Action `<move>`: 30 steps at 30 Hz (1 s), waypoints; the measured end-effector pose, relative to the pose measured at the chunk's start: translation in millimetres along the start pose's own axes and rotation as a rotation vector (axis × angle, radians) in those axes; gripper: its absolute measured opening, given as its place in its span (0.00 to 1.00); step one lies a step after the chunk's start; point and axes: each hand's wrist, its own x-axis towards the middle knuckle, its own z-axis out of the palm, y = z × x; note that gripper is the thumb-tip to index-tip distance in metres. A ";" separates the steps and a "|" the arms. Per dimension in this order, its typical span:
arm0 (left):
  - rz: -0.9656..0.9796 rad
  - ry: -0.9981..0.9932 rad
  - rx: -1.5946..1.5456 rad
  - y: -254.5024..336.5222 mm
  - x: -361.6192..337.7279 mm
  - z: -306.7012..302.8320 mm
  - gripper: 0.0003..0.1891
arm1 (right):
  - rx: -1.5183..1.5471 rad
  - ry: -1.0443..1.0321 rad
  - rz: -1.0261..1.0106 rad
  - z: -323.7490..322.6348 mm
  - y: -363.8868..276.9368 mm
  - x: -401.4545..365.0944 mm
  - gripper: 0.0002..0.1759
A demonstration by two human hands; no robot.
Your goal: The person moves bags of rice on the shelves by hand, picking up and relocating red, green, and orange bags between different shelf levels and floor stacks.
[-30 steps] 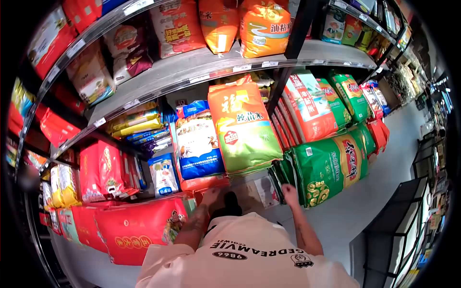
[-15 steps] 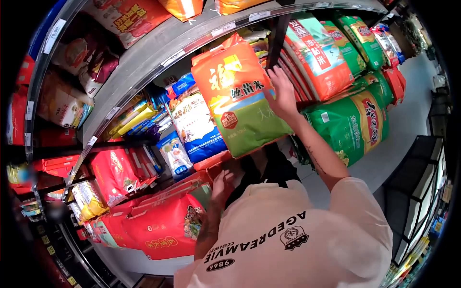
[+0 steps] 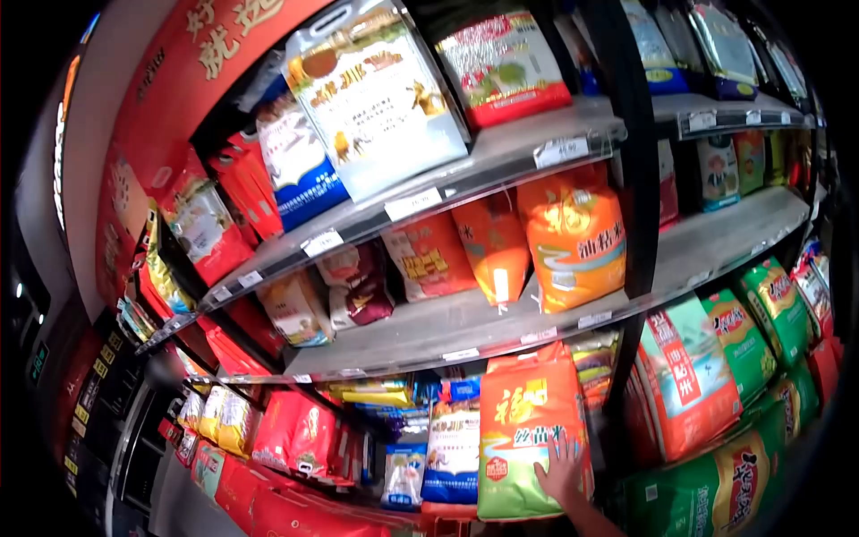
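Note:
My right hand (image 3: pixel 562 470) lies flat with spread fingers against the lower right face of an upright orange and green rice bag (image 3: pixel 528 430) on the bottom shelf. The hand presses on the bag and does not grip it. Left of that bag stands a blue and white bag (image 3: pixel 452 452). My left hand is out of view.
Grey shelves (image 3: pixel 465 327) run across the view with price tags on their edges. Orange bags (image 3: pixel 573 237) stand on the middle shelf, a white bag (image 3: pixel 376 89) on the top one. Green and red bags (image 3: pixel 716 385) fill the right; red packs (image 3: pixel 295 438) sit lower left. A black upright post (image 3: pixel 631 179) divides the bays.
The view has tilted up from my shirt and the floor to the upper shelves. My right hand slid from the bag's upper right edge to its lower right. My left hand left the view.

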 end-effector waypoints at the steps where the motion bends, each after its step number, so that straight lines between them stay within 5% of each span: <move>1: 0.112 -0.012 0.082 24.2 -8.3 19.7 0.32 | 0.060 -0.001 -0.005 1.3 5.1 -3.0 0.41; 6: 0.676 0.020 0.475 119.8 -52.4 98.4 0.35 | 0.131 0.004 -0.088 -3.0 19.8 -11.4 0.40; 9: 0.836 0.075 0.595 137.0 -70.6 120.8 0.37 | 0.037 -0.056 -0.065 -73.1 0.7 -16.3 0.40; 10: 0.864 0.096 0.628 136.3 -72.4 125.2 0.37 | 0.148 0.004 -0.077 -45.5 7.3 -10.0 0.40; 16: 0.965 0.290 0.770 100.0 -39.8 132.1 0.34 | 0.208 -0.039 -0.136 -21.1 31.5 -17.5 0.39; 19: 1.010 -0.005 0.567 133.6 -89.1 124.7 0.40 | 0.205 -0.045 -0.166 -10.9 43.1 -17.9 0.37; 21: 1.040 -0.067 0.691 120.5 -54.1 114.2 0.47 | 0.211 -0.054 -0.180 -15.3 44.7 -19.1 0.37; 23: 0.988 0.100 0.776 99.7 -10.6 109.8 0.43 | 0.181 -0.053 -0.195 -16.3 45.1 -18.6 0.37; 24: 0.875 -0.005 0.827 98.9 -2.1 104.2 0.52 | 0.184 -0.052 -0.192 -14.9 45.1 -17.3 0.36; 30: 0.830 0.096 0.846 80.0 23.1 97.9 0.49 | 0.181 -0.033 -0.216 -13.0 45.6 -15.5 0.32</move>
